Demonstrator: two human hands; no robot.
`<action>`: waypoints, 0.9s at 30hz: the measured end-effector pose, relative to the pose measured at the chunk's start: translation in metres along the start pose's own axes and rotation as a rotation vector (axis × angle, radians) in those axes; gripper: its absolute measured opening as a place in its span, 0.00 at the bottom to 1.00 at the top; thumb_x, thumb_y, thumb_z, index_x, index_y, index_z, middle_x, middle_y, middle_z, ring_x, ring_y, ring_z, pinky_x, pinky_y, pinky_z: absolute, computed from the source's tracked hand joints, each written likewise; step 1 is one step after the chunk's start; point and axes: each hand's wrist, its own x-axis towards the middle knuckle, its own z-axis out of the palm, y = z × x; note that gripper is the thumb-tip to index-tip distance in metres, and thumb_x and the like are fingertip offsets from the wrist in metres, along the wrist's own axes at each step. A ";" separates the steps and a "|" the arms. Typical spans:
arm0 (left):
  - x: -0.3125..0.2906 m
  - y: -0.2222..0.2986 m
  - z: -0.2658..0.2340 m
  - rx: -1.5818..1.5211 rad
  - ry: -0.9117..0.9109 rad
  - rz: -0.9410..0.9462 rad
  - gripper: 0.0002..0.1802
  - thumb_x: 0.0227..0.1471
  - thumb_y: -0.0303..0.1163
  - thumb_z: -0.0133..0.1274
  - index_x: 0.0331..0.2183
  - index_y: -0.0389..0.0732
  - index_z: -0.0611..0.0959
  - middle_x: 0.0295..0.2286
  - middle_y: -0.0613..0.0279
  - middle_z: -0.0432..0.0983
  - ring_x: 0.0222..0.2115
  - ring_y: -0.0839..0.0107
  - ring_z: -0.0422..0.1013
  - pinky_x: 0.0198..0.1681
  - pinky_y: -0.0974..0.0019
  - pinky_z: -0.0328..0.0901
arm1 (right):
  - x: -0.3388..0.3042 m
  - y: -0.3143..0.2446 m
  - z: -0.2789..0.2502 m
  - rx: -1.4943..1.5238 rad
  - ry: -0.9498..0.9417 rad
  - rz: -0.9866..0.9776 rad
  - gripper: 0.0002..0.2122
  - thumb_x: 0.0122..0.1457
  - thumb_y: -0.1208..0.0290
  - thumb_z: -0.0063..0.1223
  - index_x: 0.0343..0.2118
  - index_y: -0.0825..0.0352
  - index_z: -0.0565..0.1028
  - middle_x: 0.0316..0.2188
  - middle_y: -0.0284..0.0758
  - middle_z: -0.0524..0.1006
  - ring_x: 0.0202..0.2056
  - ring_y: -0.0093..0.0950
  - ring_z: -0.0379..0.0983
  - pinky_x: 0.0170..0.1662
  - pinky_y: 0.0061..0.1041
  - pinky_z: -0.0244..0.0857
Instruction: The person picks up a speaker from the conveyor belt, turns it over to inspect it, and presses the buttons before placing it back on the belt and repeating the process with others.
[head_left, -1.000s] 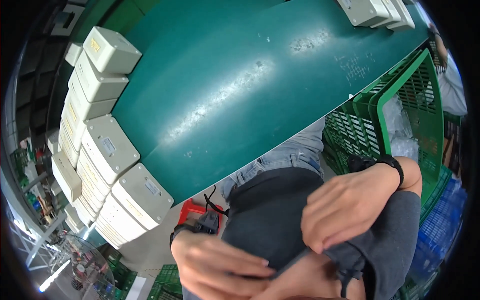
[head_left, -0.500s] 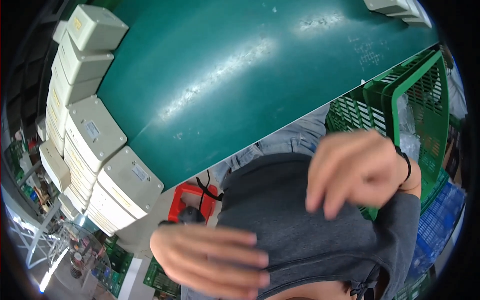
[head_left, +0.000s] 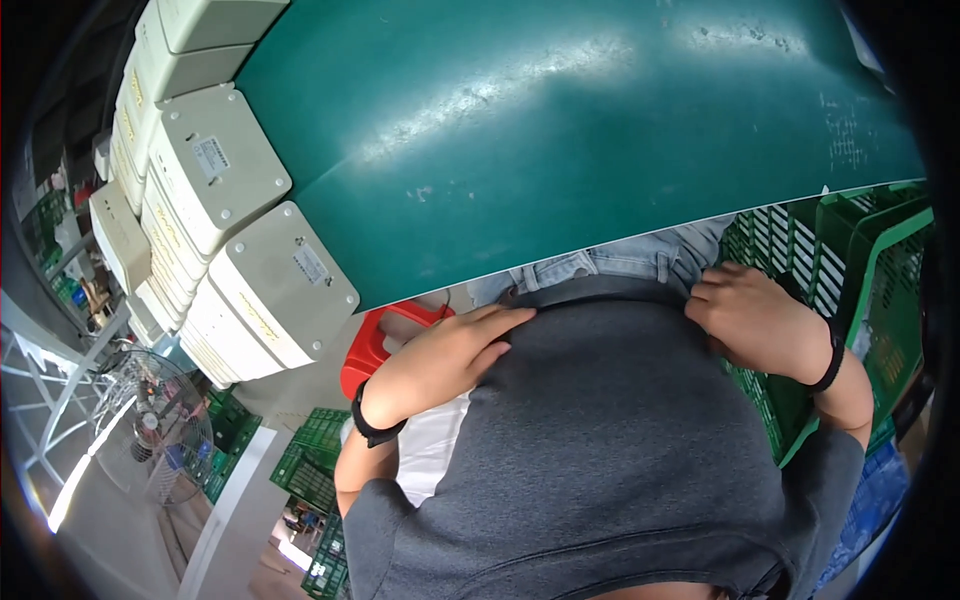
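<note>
Both hands are at the waist of my dark grey shirt [head_left: 610,430]. My left hand [head_left: 445,355] lies against the shirt's left side, fingers stretched out and thumb apart, holding nothing that I can see. At the right side, my right hand [head_left: 755,315] has its fingers bent round the shirt's hem, the fingertips partly hidden. Black bands circle both wrists. Below the hem, blue jeans [head_left: 630,262] show at the table's edge.
A green-topped table [head_left: 520,170] spans the front. Stacked off-white plastic cases [head_left: 285,285] line its left side. Close on my right stands a green slotted crate [head_left: 880,245]. A red stool [head_left: 362,355] and a caged fan [head_left: 150,425] are at left.
Both hands were blurred, raised in front of my body and apart from the shirt. They have moved to its two sides, the right one taking hold of the hem. The view has shifted.
</note>
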 end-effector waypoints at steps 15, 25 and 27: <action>-0.017 -0.044 0.020 -0.220 0.059 -0.160 0.14 0.51 0.29 0.56 0.40 0.34 0.76 0.34 0.54 0.76 0.35 0.64 0.74 0.36 0.65 0.67 | -0.009 0.008 0.043 0.041 -0.063 0.055 0.13 0.39 0.70 0.62 0.30 0.67 0.75 0.30 0.37 0.74 0.42 0.36 0.69 0.50 0.34 0.60; 0.011 -0.046 0.040 -0.463 0.115 -0.086 0.15 0.54 0.31 0.54 0.43 0.35 0.77 0.36 0.59 0.75 0.39 0.69 0.70 0.43 0.69 0.64 | -0.016 -0.003 0.034 0.149 -0.169 0.217 0.13 0.42 0.72 0.59 0.33 0.67 0.74 0.32 0.38 0.75 0.42 0.37 0.69 0.48 0.34 0.62; 0.021 -0.036 0.039 -0.447 0.163 0.114 0.17 0.59 0.35 0.46 0.45 0.35 0.77 0.39 0.57 0.75 0.44 0.66 0.69 0.49 0.65 0.62 | -0.010 0.003 0.033 0.120 -0.045 0.239 0.15 0.44 0.71 0.59 0.37 0.68 0.73 0.34 0.39 0.75 0.42 0.38 0.69 0.47 0.34 0.62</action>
